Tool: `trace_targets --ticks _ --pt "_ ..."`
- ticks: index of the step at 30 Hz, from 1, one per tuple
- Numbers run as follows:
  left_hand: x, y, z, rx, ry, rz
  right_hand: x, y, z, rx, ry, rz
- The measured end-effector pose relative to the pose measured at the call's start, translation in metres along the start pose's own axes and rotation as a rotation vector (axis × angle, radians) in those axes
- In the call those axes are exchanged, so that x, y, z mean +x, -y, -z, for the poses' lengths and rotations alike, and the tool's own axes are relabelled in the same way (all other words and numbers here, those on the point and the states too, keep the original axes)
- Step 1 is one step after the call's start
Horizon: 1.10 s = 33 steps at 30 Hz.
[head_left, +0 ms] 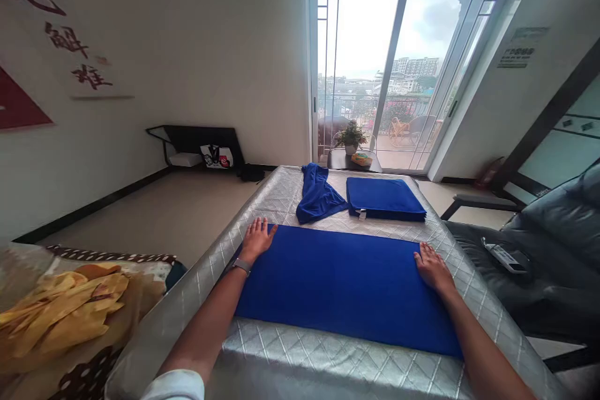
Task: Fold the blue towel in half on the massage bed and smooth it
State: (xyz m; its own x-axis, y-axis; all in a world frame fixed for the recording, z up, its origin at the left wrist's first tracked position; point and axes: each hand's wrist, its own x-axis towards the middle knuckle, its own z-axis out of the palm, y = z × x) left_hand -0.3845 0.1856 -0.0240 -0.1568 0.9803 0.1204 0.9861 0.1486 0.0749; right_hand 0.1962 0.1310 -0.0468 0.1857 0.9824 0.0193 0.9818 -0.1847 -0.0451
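A blue cloth lies flat in a long rectangle across the near part of a padded, silvery quilted surface. My left hand rests palm down on its far left corner, fingers stretched out. At the far right corner, my right hand lies flat on the cloth's edge, its fingers extended too. Beyond the cloth sits a neat stack of folded blue cloths with a white tag at its front. Left of that stack lies a crumpled blue cloth.
Yellow fabric is heaped at the lower left. A dark leather chair with a remote-like device on it stands to the right. Past the far edge, a small table carries a potted plant, before sliding glass doors.
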Motion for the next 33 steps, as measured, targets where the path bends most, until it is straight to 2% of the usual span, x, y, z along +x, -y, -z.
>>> trace_targets --ticks 2,6,8,10,12,14,20,22,24,27,30,33 --pt "-0.017 -0.046 0.005 -0.041 -0.024 -0.14 0.0 -0.002 -0.002 0.012 -0.011 0.007" --pt "-0.061 -0.142 -0.002 -0.153 0.041 -0.568 0.006 -0.011 -0.012 0.036 -0.058 0.018" --pt "-0.077 -0.167 -0.009 -0.189 0.056 -0.647 0.009 -0.012 -0.015 0.041 -0.063 0.02" --pt "-0.086 -0.169 -0.014 -0.198 0.078 -0.645 0.008 -0.011 -0.012 0.04 -0.052 0.017" --pt "-0.088 -0.15 -0.016 -0.182 0.089 -0.597 0.005 -0.007 -0.007 0.035 -0.041 0.014" --pt "-0.084 -0.112 -0.018 -0.147 0.075 -0.526 0.002 -0.004 -0.003 0.029 -0.035 0.012" --pt "-0.08 0.039 -0.025 -0.026 0.011 -0.213 0.0 -0.002 0.0 0.013 -0.029 0.005" --pt "-0.086 0.075 -0.027 -0.026 -0.008 -0.144 0.0 -0.001 0.003 -0.007 -0.037 0.003" --pt "-0.091 0.093 -0.029 -0.048 -0.03 -0.128 -0.003 0.006 0.009 -0.061 -0.068 -0.031" --pt "-0.095 0.095 -0.031 -0.077 -0.069 -0.137 -0.018 0.036 0.024 -0.15 -0.187 -0.059" --pt "-0.095 0.091 -0.03 -0.077 -0.082 -0.14 -0.05 0.095 0.032 -0.122 -0.27 0.066" --pt "-0.095 0.089 -0.025 -0.058 -0.092 -0.131 -0.09 0.165 0.025 0.028 -0.165 0.271"
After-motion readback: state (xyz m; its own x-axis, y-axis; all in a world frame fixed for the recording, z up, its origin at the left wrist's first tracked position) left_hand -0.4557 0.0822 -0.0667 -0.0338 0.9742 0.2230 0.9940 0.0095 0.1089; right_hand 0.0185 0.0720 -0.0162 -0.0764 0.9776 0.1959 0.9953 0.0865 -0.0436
